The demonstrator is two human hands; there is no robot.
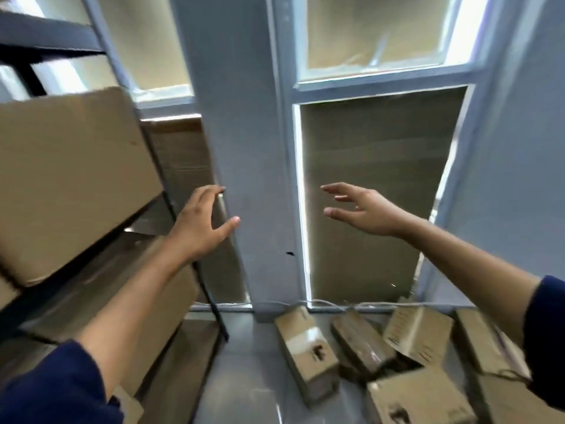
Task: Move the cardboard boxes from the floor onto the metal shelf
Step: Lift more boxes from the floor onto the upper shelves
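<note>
Sleeves of dark blue cloth frame the lower corners, and from them both forearms are raised toward the wall. The left hand [200, 223] is held at about ten o'clock from the frame's centre, fingers spread and relaxed, with nothing gripped; whether its fingertips touch the shelf upright [195, 270] cannot be told. The right hand [363, 209] is held at about two o'clock, likewise spread and empty. Several small cardboard boxes [308, 353] are seen tumbled on the grey floor [244, 377] at five o'clock, well below and apart from both hands, so that part of the task is judged still to be done. On the metal shelf [85, 249] at nine o'clock a large cardboard box [70, 179] is already set, with more cardboard on the tier beneath; the work is judged partly finished. Beyond, board-covered window panes [379, 185] are set in the blue wall.
</note>
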